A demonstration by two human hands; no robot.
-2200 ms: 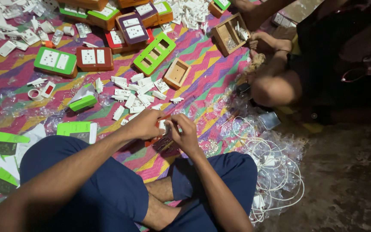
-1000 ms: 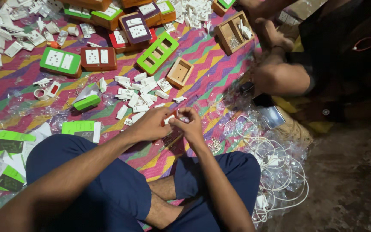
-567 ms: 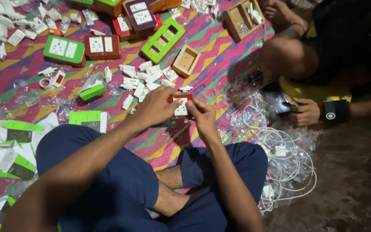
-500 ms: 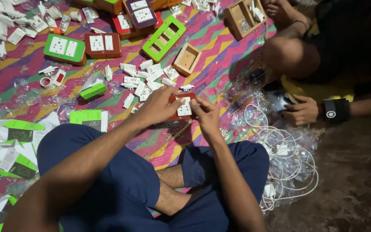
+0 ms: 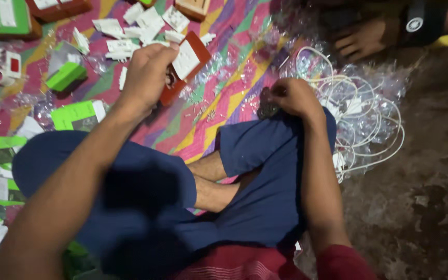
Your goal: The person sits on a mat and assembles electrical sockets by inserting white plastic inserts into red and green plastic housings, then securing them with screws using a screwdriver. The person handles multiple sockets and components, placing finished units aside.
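While the left hand (image 5: 146,75) pinches a red-backed white switch plate (image 5: 185,65), the right hand (image 5: 294,96) has its fingers curled on something small and dark. Tilted over loose parts, the plate could slip from so slight a grip.

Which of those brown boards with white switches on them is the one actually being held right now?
The brown board gripped in the left hand, tilted above the striped mat. The other brown board lies flat at the top edge, untouched.
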